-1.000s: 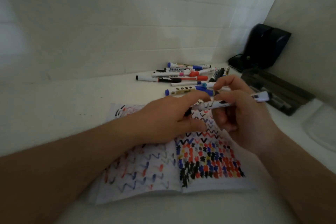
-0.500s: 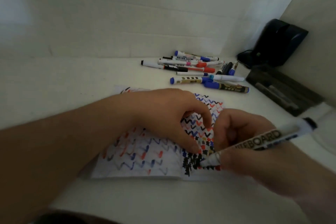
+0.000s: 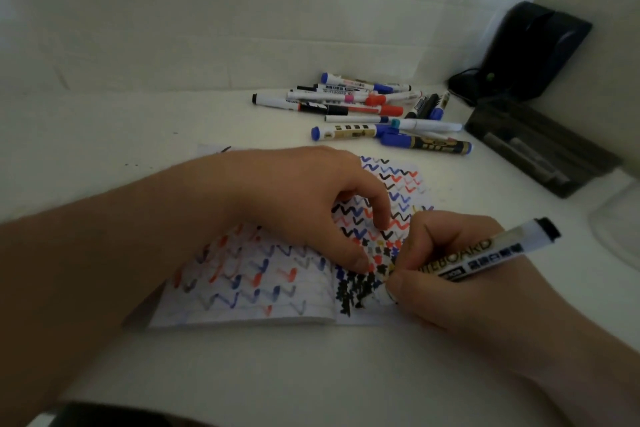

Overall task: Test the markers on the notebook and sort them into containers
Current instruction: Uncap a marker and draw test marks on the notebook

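An open notebook point(image 3: 242, 291) lies on the white table, its pages full of red, blue and black zigzags. My right hand point(image 3: 460, 284) grips a white whiteboard marker point(image 3: 485, 253) with a black end, its tip down on the lower part of the right page among black marks. My left hand point(image 3: 311, 204) rests curled on the notebook's middle; whether it holds the marker's cap is hidden. A heap of several markers point(image 3: 367, 107) lies behind the notebook.
A dark tray point(image 3: 540, 146) with a few markers in it sits at the right. Behind it stands a black device point(image 3: 533, 48) in the corner. A clear container's rim point(image 3: 616, 229) shows at the far right edge. White walls close the back and right.
One second ago both hands held the marker above the notebook. The right hand has since brought it down with its tip on the page, and the left hand settled on the notebook.
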The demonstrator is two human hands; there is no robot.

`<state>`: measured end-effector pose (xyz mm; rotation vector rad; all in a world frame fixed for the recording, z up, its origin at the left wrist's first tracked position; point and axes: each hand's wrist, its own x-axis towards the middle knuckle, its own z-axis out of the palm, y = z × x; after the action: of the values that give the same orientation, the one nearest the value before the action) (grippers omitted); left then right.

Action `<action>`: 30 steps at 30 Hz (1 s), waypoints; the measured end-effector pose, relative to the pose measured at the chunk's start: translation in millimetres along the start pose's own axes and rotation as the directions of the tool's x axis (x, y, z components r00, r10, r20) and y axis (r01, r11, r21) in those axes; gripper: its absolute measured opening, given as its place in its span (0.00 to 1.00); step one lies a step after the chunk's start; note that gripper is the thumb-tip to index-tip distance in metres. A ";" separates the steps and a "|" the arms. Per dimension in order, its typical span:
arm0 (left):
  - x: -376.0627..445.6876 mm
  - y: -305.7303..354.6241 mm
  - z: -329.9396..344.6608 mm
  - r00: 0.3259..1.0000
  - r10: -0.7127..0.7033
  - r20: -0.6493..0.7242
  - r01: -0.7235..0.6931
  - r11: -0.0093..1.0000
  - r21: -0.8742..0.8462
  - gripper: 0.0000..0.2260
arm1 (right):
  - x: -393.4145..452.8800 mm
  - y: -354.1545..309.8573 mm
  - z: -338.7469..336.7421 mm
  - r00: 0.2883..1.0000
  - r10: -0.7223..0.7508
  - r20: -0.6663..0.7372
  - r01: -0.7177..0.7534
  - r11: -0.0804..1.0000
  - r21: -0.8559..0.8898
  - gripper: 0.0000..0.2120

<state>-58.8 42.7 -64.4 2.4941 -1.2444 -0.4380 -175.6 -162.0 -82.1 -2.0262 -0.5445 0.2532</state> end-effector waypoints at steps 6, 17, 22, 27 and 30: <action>-0.1 0.1 -0.1 1.000 -0.004 0.000 0.004 1.000 -0.001 0.22 | 17.1 0.5 2.5 0.973 -0.039 -0.226 0.046 0.999 0.027 0.12; -0.8 -0.2 0.7 1.000 -0.008 -0.011 0.008 1.000 -0.007 0.23 | 15.7 -3.8 7.0 0.963 -0.087 -0.255 0.080 0.996 -0.038 0.13; -1.4 1.9 -0.3 1.000 -0.023 0.003 0.023 1.000 -0.009 0.23 | 16.3 -1.6 6.8 0.953 -0.075 -0.294 0.081 0.997 0.007 0.11; -2.4 2.3 0.4 1.000 -0.012 -0.004 0.012 1.000 -0.012 0.23 | 14.6 -4.2 8.4 0.957 -0.079 -0.281 0.093 0.995 0.037 0.14; -3.1 3.1 0.4 0.999 -0.033 -0.010 0.033 0.999 -0.018 0.26 | 12.0 -5.9 7.2 0.964 -0.057 -0.260 0.075 0.995 0.059 0.11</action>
<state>-62.9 43.4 -63.1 2.5021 -1.1914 -0.4413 -169.6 -148.2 -80.0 -1.9326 -0.4322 -0.0330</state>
